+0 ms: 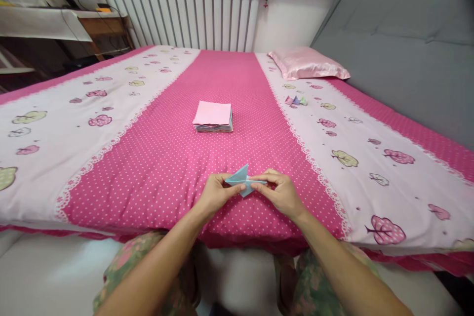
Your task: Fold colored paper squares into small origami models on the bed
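A light blue piece of folded origami paper point(242, 176) is held between both hands above the near edge of the bed, with one pointed flap standing up and another pointing down. My left hand point(217, 192) pinches its left side between thumb and fingers. On the right side, my right hand point(280, 191) grips the paper the same way, thumb in front and fingers behind. The two thumbs are close together near the middle of the fold.
A stack of square paper point(213, 113), pink on top, lies farther up the pink dotted bedspread point(229, 74). Small folded paper pieces point(296, 100) rest to the right, near a pink pillow point(309, 62). A grey headboard point(400, 44) rises at right; a white radiator point(181, 15) stands behind.
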Demonstrator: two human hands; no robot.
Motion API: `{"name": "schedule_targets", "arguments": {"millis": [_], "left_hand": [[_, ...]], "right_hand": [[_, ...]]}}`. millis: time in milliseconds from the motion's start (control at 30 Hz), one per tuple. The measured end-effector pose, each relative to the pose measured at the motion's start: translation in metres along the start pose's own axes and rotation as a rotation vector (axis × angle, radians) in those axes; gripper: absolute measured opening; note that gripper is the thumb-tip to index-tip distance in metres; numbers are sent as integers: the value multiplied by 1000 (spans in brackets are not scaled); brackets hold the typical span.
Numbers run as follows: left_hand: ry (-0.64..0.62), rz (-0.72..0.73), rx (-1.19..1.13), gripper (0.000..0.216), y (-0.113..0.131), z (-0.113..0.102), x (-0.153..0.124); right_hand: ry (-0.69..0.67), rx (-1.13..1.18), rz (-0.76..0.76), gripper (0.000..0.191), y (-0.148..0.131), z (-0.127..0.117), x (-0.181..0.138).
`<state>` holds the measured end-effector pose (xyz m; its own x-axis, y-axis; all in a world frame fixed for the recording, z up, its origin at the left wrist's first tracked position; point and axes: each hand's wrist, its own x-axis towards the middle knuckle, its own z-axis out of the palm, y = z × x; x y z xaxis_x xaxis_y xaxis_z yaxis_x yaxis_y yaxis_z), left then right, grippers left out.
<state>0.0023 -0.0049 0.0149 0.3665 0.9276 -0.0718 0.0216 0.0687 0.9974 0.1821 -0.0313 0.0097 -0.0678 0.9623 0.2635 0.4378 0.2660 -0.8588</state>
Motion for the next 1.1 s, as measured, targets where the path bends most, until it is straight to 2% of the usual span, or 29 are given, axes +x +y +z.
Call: {"name": "schedule_targets", "arguments": {"millis": [267, 500, 667, 767, 967, 1100], "left_hand": [[29, -15, -1, 26, -4, 2, 1], [34, 37, 229, 28, -10, 1, 1], [75, 91, 286, 28, -9, 3, 0], [105, 134, 282, 23, -7, 3, 0], [124, 81, 206, 27, -6, 3, 1], [94, 59, 157, 25, -6, 3, 1]], "right_hand": [[-27, 11, 12, 22, 2, 1, 1], [-70, 6, 2, 21, 2, 3, -1], [-39, -10, -30, 19, -1, 3, -1], [-9, 7, -59, 16, -1, 1, 0], [-10, 28, -79, 17, -4, -5, 0], [-11, 22, -87, 17, -6, -6, 0]]}}
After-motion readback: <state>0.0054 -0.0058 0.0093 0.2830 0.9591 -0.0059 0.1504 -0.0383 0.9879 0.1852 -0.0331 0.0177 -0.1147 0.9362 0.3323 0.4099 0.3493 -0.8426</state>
